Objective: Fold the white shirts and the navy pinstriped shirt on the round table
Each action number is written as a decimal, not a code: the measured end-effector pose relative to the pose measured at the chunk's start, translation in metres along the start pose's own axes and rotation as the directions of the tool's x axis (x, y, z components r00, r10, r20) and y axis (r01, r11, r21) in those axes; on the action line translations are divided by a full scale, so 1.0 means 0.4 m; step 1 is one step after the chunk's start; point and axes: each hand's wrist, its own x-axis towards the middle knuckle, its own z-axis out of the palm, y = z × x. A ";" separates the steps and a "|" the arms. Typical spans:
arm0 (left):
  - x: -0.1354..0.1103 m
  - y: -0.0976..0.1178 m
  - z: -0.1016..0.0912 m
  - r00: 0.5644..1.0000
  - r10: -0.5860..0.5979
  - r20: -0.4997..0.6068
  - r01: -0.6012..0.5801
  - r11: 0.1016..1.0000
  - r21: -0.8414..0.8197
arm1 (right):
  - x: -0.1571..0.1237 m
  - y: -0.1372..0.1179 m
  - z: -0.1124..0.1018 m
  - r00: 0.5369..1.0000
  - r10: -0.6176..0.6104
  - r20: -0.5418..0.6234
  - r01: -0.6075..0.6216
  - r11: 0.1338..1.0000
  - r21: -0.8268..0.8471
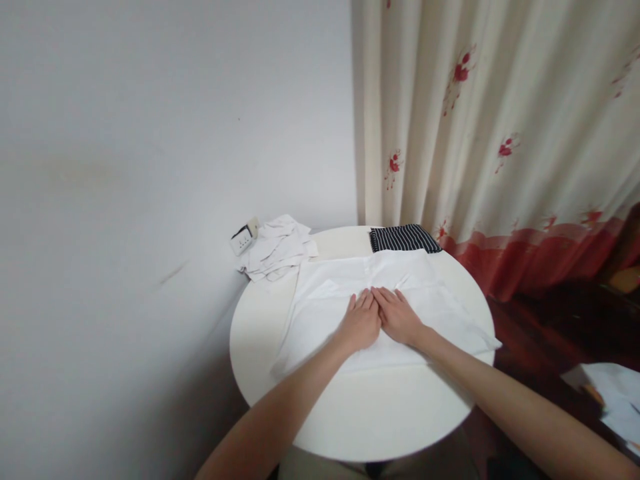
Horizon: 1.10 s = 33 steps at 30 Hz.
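A white piece of cloth (325,327) lies spread over the middle of a round white table (380,413), with creases near its far side. Its exact kind of garment or linen does not show. My left hand (361,321) rests flat on the cloth, fingers stretched forward. Beside it, my right hand (399,316) also lies flat on the fabric, its fingertips meeting those of the left. Neither hand grips anything. One corner of the cloth reaches the table's right edge.
At the far left of the table sits a crumpled white cloth heap (280,247), near a power socket (242,240) by the wall. A folded black-and-white striped cloth (404,238) lies at the far edge. Behind hangs a flowered curtain (480,133). White items (613,393) are at lower right.
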 end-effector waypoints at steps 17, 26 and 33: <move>-0.010 -0.012 0.012 0.998 -0.050 -0.049 0.052 0.998 0.024 | -0.075 0.215 -0.032 0.885 0.447 -0.134 -0.458 0.886 -0.071; -0.007 -0.015 -0.008 0.991 -0.101 -0.093 0.100 0.995 -0.020 | -0.062 0.350 -0.131 0.818 0.572 0.065 -0.574 0.819 0.018; -0.009 -0.015 -0.008 0.997 -0.045 -0.061 0.044 0.999 -0.008 | -0.058 0.368 -0.117 0.760 0.634 0.143 -0.644 0.765 0.027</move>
